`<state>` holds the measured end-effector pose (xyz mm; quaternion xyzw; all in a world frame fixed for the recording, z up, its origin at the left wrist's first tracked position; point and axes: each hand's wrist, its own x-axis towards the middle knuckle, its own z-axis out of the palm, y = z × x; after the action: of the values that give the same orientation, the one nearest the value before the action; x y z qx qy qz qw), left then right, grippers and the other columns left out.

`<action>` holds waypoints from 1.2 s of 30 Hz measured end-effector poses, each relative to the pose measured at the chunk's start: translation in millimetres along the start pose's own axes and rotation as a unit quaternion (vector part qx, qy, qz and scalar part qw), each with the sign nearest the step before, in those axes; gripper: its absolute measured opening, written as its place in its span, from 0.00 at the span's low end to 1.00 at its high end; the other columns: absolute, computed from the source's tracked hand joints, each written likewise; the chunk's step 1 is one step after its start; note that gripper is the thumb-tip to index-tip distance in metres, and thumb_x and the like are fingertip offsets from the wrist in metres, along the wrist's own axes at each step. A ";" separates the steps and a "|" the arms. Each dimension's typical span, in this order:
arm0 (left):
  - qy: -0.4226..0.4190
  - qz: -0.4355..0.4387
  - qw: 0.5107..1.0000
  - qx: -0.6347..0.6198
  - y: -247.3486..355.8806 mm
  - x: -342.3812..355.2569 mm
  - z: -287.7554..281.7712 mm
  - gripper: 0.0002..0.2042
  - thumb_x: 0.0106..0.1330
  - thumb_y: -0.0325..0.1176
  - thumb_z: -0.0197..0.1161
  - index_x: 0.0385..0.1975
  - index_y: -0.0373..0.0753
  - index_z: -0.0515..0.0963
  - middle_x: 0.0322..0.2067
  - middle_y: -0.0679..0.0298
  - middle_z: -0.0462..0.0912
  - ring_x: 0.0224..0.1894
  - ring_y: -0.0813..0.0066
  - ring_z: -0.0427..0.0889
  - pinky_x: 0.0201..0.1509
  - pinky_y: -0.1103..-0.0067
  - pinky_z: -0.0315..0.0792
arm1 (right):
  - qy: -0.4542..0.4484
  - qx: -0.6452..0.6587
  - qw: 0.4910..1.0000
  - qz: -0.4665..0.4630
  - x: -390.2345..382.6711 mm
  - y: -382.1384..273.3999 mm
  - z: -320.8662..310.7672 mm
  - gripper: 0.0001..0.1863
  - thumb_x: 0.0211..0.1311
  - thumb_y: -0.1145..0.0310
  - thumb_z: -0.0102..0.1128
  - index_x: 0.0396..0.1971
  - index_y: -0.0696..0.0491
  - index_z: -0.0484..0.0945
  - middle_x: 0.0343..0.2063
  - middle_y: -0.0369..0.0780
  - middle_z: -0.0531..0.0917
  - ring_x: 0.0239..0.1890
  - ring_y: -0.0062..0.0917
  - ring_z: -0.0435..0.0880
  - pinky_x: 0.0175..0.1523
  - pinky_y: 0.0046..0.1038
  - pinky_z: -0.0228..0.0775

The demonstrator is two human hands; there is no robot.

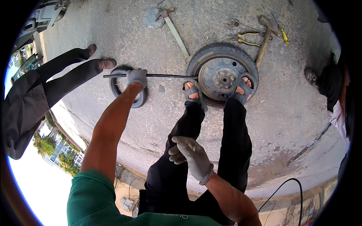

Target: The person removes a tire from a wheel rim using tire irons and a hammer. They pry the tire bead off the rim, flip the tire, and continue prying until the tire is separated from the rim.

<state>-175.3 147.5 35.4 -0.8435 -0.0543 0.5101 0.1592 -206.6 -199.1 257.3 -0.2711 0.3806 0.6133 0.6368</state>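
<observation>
My left hand (137, 77), in a grey glove, is wrapped round a long black metal bar (169, 76). The bar lies nearly level across the view, its right end at the edge of a tyre (205, 54) on a steel wheel (211, 75) lying flat on the ground. My right hand (194, 158), gloved too, is above my left knee, fingers loosely bent and thumb apart, with nothing in it. One sandalled foot (193, 92) stands at the wheel's left edge by the bar's end; the other foot (243, 88) presses on the wheel's right side.
A small black tyre-like ring (141, 100) lies beneath my left hand. Beyond the wheel are a claw hammer (175, 34), a round metal cover (154, 18), pliers (245, 37), a wrench (245, 26), a sledgehammer (266, 39) and a yellow-handled screwdriver (283, 32). People stand at left (71, 75) and right (332, 83).
</observation>
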 end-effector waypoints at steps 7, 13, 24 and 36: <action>0.053 0.061 0.995 0.060 -17.4 61.9 -9.3 0.11 0.64 0.32 0.54 0.39 0.49 0.84 0.41 0.61 0.86 0.46 0.61 0.85 0.56 0.65 0.71 | -0.094 0.035 0.989 -0.110 -5.6 -49.4 18.3 0.24 0.76 0.59 0.49 0.61 0.62 0.67 0.41 0.42 0.83 0.40 0.21 0.83 0.48 0.25 0.76; -0.013 0.097 0.995 0.025 2.3 29.5 -53.3 0.11 0.63 0.32 0.56 0.41 0.44 0.84 0.41 0.57 0.87 0.47 0.57 0.86 0.50 0.63 0.77 | -0.002 0.003 0.998 -0.069 7.5 0.9 -10.3 0.23 0.76 0.57 0.48 0.59 0.60 0.69 0.39 0.41 0.84 0.38 0.22 0.85 0.44 0.25 0.77; -0.061 0.154 0.986 0.013 28.9 -45.6 -80.7 0.11 0.66 0.35 0.55 0.41 0.39 0.81 0.41 0.50 0.85 0.45 0.49 0.85 0.47 0.62 0.78 | 0.085 0.017 0.993 -0.083 21.3 32.5 -65.2 0.22 0.75 0.53 0.49 0.56 0.55 0.73 0.35 0.39 0.84 0.34 0.22 0.85 0.40 0.25 0.76; -0.123 0.063 0.978 -0.157 -14.3 -79.8 -19.6 0.14 0.67 0.42 0.56 0.45 0.43 0.80 0.41 0.47 0.85 0.47 0.45 0.83 0.51 0.59 0.75 | 0.024 0.055 0.976 -0.211 13.0 -32.3 -37.5 0.20 0.76 0.55 0.49 0.55 0.53 0.75 0.34 0.38 0.84 0.33 0.21 0.85 0.39 0.23 0.74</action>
<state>-194.9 136.6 115.8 -0.7906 -0.0994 0.6040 -0.0153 -181.0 -225.3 221.7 -0.3250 0.3630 0.4362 0.7565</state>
